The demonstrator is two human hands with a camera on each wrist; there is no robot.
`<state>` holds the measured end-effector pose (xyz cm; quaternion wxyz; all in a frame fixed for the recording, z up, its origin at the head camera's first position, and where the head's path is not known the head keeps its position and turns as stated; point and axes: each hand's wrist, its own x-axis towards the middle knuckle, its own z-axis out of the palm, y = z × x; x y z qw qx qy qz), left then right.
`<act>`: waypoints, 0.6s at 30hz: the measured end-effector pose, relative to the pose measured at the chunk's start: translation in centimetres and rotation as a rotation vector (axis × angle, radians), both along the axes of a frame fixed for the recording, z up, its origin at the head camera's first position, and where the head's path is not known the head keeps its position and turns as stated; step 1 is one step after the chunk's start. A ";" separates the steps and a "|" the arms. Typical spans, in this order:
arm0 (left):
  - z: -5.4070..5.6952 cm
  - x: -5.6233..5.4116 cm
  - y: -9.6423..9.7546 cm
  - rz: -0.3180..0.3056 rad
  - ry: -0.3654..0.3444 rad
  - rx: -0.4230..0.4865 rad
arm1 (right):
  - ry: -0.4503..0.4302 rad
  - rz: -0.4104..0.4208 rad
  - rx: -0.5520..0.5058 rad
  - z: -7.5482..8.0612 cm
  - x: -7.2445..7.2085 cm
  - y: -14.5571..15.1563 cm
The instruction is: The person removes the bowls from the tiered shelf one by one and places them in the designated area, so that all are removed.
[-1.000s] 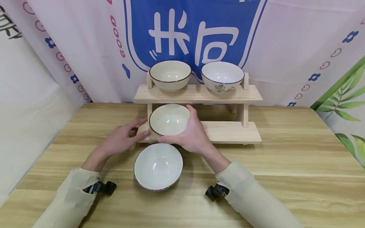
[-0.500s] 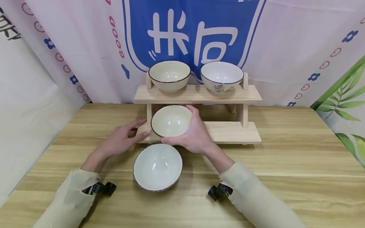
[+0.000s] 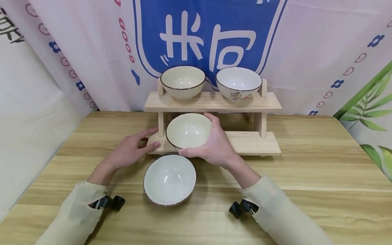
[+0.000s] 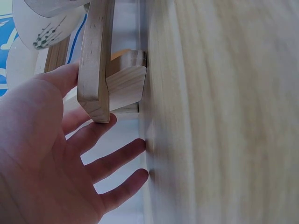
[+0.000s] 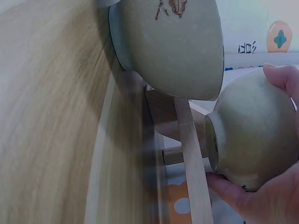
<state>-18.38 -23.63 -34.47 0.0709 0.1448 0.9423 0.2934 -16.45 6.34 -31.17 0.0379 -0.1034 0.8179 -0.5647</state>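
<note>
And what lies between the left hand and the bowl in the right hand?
In the head view, the lower shelf's left end and the left wooden post lie between left hand and bowl.

In the head view, I have a wood-grain tabletop (image 3: 321, 163) across the lower frame; its grain runs side to side. A pale pinkish-white curtain (image 3: 312, 41) with shallow folds spans the upper frame behind it. At upper centre, the curtain carries a blue panel (image 3: 209, 20) with large white characters; red-pink lettering (image 3: 126, 41) runs down its left side. Heart outlines and blue flowers (image 3: 338, 84) form slanting rows at left and right. I note a white covering (image 3: 27, 85) at the left edge and printed green leaves (image 3: 373, 112) at the right edge. Illumination is bright and diffuse.
</note>
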 end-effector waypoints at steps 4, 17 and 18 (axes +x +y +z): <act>0.0 0.0 0.0 0.003 -0.003 -0.002 | -0.001 0.010 -0.008 0.3 0.3 0.4; 0.1 0.2 0.1 0.004 -0.006 0.004 | 0.002 0.021 0.017 0.8 1.8 2.7; 0.1 0.2 0.1 0.002 -0.006 0.005 | 0.003 0.022 0.021 0.8 1.9 2.9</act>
